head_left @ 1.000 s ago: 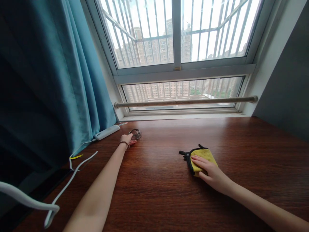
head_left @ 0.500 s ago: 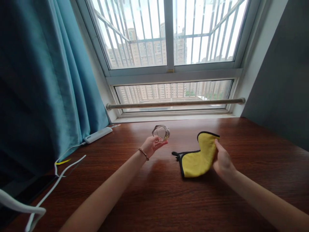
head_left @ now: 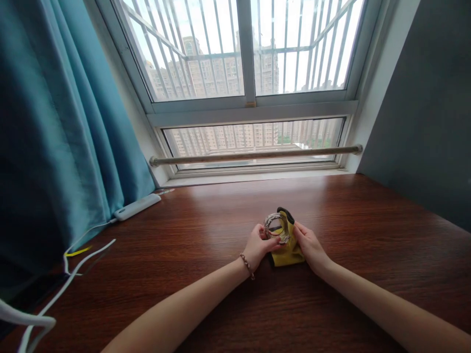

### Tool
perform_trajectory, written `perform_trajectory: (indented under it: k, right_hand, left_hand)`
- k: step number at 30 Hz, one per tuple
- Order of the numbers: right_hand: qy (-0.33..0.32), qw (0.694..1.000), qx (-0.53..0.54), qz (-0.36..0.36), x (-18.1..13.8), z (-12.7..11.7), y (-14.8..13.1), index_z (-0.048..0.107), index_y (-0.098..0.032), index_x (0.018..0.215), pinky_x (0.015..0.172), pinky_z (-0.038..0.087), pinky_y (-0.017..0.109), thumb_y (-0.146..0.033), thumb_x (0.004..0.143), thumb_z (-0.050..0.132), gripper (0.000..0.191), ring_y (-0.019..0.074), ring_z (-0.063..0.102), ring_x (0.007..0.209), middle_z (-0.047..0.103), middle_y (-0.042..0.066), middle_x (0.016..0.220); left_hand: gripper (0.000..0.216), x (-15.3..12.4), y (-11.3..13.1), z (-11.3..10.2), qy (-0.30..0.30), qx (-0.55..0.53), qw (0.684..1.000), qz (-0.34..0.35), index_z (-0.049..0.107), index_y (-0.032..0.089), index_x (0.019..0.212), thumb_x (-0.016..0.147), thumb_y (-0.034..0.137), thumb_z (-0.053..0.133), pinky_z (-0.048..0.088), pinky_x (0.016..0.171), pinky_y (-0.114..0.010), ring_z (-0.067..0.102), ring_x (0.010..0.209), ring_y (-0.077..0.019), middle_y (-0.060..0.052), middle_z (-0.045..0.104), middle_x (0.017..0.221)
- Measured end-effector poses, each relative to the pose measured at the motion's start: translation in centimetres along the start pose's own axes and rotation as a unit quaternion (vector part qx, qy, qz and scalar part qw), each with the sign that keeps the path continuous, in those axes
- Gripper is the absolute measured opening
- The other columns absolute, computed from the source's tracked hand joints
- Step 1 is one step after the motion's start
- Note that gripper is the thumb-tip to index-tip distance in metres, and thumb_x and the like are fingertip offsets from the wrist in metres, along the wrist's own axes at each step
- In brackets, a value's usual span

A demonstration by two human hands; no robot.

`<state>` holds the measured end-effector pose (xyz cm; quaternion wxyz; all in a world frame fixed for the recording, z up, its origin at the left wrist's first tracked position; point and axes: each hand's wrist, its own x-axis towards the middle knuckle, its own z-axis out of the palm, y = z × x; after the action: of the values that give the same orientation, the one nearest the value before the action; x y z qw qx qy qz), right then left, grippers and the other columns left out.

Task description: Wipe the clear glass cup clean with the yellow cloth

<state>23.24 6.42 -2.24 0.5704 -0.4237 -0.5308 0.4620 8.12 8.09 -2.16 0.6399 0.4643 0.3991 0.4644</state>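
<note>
My left hand [head_left: 259, 243] is closed around a clear round glass vessel [head_left: 267, 226] with a patterned, ridged side; whether it is a cup or a small dish I cannot tell. Bunched up behind and beneath the glass is a yellow cleaning cloth [head_left: 288, 255] with black edging. The fingers of my right hand [head_left: 311, 248] pinch this cloth at its right side, close against the glass. Part of the cloth shows through the round opening. Both hands are together above the wooden tabletop [head_left: 206, 223].
At the left, a white power strip [head_left: 138, 207] lies beside the blue curtain [head_left: 110, 147]. White cables [head_left: 69, 279] and a yellow strip [head_left: 78, 251] are near it. A metal rail [head_left: 257, 155] crosses the window behind the table, and a grey wall [head_left: 415, 127] stands at the right.
My hands have come together. The glass has moved right and nearer to me, and the cloth, earlier hanging apart from it, is now bunched against it.
</note>
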Motion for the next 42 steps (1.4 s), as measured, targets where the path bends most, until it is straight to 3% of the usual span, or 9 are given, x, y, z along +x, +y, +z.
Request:
perform_trajectory:
  k: [7,13,18,21,25,33,38,40,42]
  right_hand:
    - [0.025,0.981,-0.187,-0.04,0.1,-0.8,0.3,0.064,-0.014,0.075,0.058,0.041,0.029,-0.043,0.073,0.064,0.03,0.0251,0.055,0.064,0.063,0.005,0.067]
    - [0.02,0.983,-0.183,-0.026,-0.2,-0.9,0.7,0.065,-0.013,0.081,0.057,0.044,0.028,-0.046,0.076,0.061,0.034,0.0266,0.059,0.07,0.065,0.006,0.073]
    - [0.014,0.983,-0.174,-0.062,-0.2,-0.8,0.3,0.063,-0.014,0.08,0.061,0.045,0.028,-0.039,0.071,0.061,0.027,0.0241,0.058,0.069,0.064,0.005,0.075]
    - [0.039,0.976,-0.199,-0.073,-0.1,-0.9,0.1,0.063,-0.014,0.069,0.054,0.04,0.026,-0.035,0.068,0.062,0.021,0.0218,0.054,0.06,0.061,0.003,0.064]
    - [0.079,0.968,-0.226,-0.082,-0.1,-1.0,-0.1,0.061,-0.014,0.058,0.047,0.032,0.026,-0.04,0.07,0.065,0.029,0.0188,0.047,0.052,0.055,0.002,0.053]
    - [0.078,0.988,-0.109,-0.072,-0.6,-0.8,-0.2,0.063,-0.015,0.088,0.064,0.045,0.028,-0.05,0.074,0.067,0.038,0.0255,0.058,0.076,0.065,0.007,0.084]
    - [-0.006,0.999,0.005,-0.039,-0.6,-0.4,0.0,0.059,-0.014,0.105,0.065,0.048,0.032,-0.059,0.091,0.035,0.053,0.0275,0.059,0.083,0.063,0.011,0.095]
    - [-0.043,0.998,0.047,-0.021,-0.4,-0.4,0.0,0.055,-0.015,0.113,0.07,0.049,0.033,-0.054,0.09,0.042,0.047,0.0278,0.059,0.089,0.061,0.011,0.103]
    - [-0.061,0.997,-0.013,-0.038,-0.2,-0.6,0.1,0.054,-0.015,0.113,0.073,0.048,0.033,-0.047,0.084,0.055,0.044,0.0275,0.058,0.09,0.061,0.01,0.104]
  left_hand:
    - [0.048,-0.9,0.2,0.0,-0.043,0.09,0.991,0.088,0.052,0.013,0.095,0.055,0.021,0.078,0.051,0.081,-0.032,0.062,0.088,-0.0199,-0.009,0.062,0.097]
    - [0.038,-1.5,0.2,0.0,-0.043,0.137,0.981,0.132,0.051,0.017,0.094,0.062,0.019,0.072,0.051,0.079,-0.028,0.062,0.088,-0.018,-0.006,0.063,0.098]
    - [0.035,-1.8,0.0,0.1,-0.047,0.17,0.972,0.153,0.053,0.018,0.086,0.058,0.02,0.074,0.05,0.059,-0.021,0.061,0.068,-0.0146,-0.001,0.063,0.076]
    - [0.037,-1.9,-0.2,0.2,-0.075,0.152,0.973,0.155,0.052,0.017,0.089,0.06,0.022,0.074,0.052,0.067,-0.024,0.062,0.076,-0.0168,-0.003,0.064,0.085]
    - [0.044,-1.6,-0.2,0.3,-0.098,0.106,0.977,0.159,0.053,0.014,0.097,0.06,0.021,0.075,0.051,0.08,-0.03,0.062,0.087,-0.0202,-0.008,0.064,0.097]
    - [0.049,-1.1,0.4,0.0,-0.067,0.06,0.988,0.129,0.053,0.013,0.103,0.061,0.027,0.075,0.054,0.076,-0.033,0.063,0.086,-0.021,-0.009,0.063,0.1]
    - [0.044,-0.7,0.3,-0.3,-0.033,0.066,0.994,0.086,0.053,0.011,0.09,0.061,0.037,0.073,0.056,0.056,-0.031,0.064,0.06,-0.017,-0.008,0.064,0.082]
    - [0.044,-0.6,0.4,-0.3,-0.03,0.072,0.994,0.08,0.053,0.011,0.089,0.062,0.04,0.072,0.055,0.054,-0.03,0.063,0.055,-0.0159,-0.007,0.064,0.077]
    - [0.044,-0.7,0.4,-0.3,-0.036,0.081,0.993,0.079,0.054,0.011,0.089,0.062,0.04,0.072,0.054,0.053,-0.029,0.063,0.056,-0.0159,-0.006,0.065,0.077]
